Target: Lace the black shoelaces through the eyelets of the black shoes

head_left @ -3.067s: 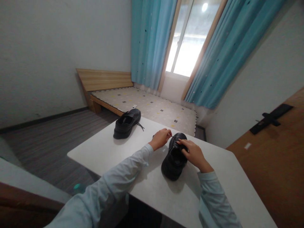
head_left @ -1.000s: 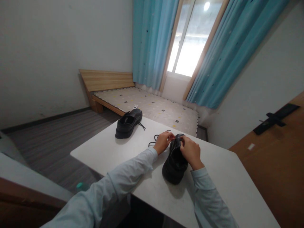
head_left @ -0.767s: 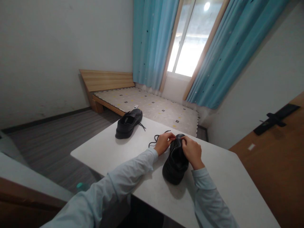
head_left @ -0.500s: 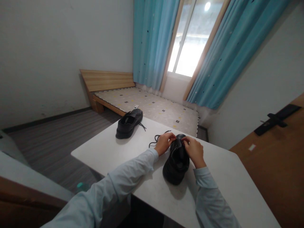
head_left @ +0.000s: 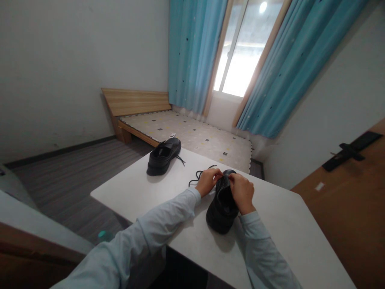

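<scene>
A black lace-up shoe (head_left: 221, 210) stands on the white table (head_left: 144, 188), its toe pointing away from me. My left hand (head_left: 207, 181) pinches the black shoelace (head_left: 197, 175) at the shoe's left side, near the toe. The lace's loose end curls on the table just beyond that hand. My right hand (head_left: 242, 192) rests on the shoe's upper right side, its fingers closed at the lacing area. A second black shoe (head_left: 163, 155) sits apart at the table's far left corner, its lace trailing to the right.
Behind the table lies a low wooden bed (head_left: 186, 134) with a patterned mattress. Blue curtains (head_left: 189, 52) frame a bright window. A brown door with a black handle (head_left: 350, 150) is at the right. A sofa edge (head_left: 27, 237) shows at the lower left.
Over three seconds my right hand moved from the shoe's tongue toward its toe end, close to my left hand. A loop of lace now lies on the table left of the shoe.
</scene>
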A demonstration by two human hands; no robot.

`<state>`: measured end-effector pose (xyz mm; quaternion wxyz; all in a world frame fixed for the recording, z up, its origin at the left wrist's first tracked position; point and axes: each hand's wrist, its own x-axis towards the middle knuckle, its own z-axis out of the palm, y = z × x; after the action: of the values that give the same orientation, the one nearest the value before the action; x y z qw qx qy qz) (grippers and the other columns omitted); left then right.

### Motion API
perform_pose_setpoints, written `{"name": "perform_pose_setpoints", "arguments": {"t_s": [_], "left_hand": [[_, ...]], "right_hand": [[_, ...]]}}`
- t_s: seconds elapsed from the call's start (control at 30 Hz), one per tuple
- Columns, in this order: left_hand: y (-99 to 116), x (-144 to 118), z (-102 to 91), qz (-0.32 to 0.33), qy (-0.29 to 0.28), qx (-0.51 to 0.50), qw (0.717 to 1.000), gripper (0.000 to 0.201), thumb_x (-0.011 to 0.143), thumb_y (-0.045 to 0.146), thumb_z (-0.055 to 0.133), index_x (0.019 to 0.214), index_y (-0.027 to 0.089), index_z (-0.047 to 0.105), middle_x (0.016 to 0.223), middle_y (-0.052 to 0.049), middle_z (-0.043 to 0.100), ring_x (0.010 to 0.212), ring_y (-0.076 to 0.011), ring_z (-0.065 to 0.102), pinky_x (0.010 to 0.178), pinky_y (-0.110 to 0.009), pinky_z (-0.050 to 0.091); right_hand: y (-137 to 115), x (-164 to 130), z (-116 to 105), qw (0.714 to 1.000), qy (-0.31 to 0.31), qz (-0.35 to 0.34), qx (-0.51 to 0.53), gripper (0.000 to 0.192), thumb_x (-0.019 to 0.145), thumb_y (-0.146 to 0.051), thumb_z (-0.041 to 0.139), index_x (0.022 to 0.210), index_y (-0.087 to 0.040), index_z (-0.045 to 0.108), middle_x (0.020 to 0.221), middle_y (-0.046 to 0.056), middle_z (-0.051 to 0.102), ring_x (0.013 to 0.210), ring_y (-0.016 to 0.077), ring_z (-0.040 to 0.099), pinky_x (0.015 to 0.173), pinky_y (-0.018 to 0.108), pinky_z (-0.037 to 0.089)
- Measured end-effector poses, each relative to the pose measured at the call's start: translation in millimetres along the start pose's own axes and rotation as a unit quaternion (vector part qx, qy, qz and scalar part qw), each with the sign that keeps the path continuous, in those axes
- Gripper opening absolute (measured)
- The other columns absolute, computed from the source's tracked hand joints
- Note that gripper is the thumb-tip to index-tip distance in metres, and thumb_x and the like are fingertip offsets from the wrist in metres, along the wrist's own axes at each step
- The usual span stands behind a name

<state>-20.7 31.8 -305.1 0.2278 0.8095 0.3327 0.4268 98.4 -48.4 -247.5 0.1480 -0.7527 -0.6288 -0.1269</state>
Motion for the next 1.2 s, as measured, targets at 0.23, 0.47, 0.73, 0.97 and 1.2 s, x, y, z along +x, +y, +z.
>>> {"name": "perform_pose_setpoints", "arguments": {"t_s": [0.23,0.47,0.73,0.97,1.2], "left_hand": [[0,0,-1.0,0.002,0.001,0.003,1.0,0.008,0.082,0.017,0.059,0.085,0.019,0.066,0.081,-0.001,0.067,0.08,-0.0144,0.062,0.078,-0.026,0.045],[8,1,-2.8,0.018,0.009,-0.034,0.999,0.016,0.088,0.023,0.051,0.094,0.017,0.064,0.093,-0.004,0.067,0.084,-0.0146,0.061,0.083,-0.028,0.046],[21,0,-9.3,0.042,-0.042,-0.111,0.992,0.028,0.091,0.028,0.045,0.112,0.018,0.061,0.112,-0.006,0.065,0.104,-0.0157,0.06,0.094,-0.028,0.045],[20,4,-7.5,0.071,-0.077,-0.102,0.989,0.032,0.094,0.028,0.038,0.11,0.018,0.063,0.109,-0.007,0.064,0.105,-0.0168,0.055,0.098,-0.032,0.041],[18,9,-5.1,0.04,-0.056,-0.132,0.989,0.02,0.087,0.026,0.051,0.097,0.016,0.066,0.097,-0.006,0.061,0.097,-0.0167,0.056,0.092,-0.03,0.044]], "right_hand": [[-1,0,1,1.0,0.015,-0.002,-0.003,0.018,0.087,-0.025,0.05,0.088,-0.024,0.068,0.09,0.003,0.069,0.072,0.0151,0.062,0.052,0.025,0.029],[-1,-1,0,1.0,0.021,0.003,0.006,0.019,0.088,-0.023,0.047,0.089,-0.021,0.065,0.094,0.005,0.069,0.074,0.0166,0.062,0.054,0.027,0.028],[5,-3,1,0.993,0.062,0.049,0.091,0.019,0.088,-0.025,0.045,0.086,-0.02,0.063,0.086,0.005,0.069,0.075,0.0184,0.061,0.059,0.026,0.03],[17,-3,15,0.968,0.163,0.024,0.191,0.027,0.088,-0.034,0.042,0.084,-0.018,0.063,0.081,0.006,0.068,0.065,0.018,0.059,0.062,0.026,0.035],[18,-6,16,0.959,0.182,-0.021,0.216,0.028,0.088,-0.036,0.042,0.085,-0.019,0.064,0.078,0.006,0.068,0.065,0.0187,0.059,0.062,0.027,0.037]]}}
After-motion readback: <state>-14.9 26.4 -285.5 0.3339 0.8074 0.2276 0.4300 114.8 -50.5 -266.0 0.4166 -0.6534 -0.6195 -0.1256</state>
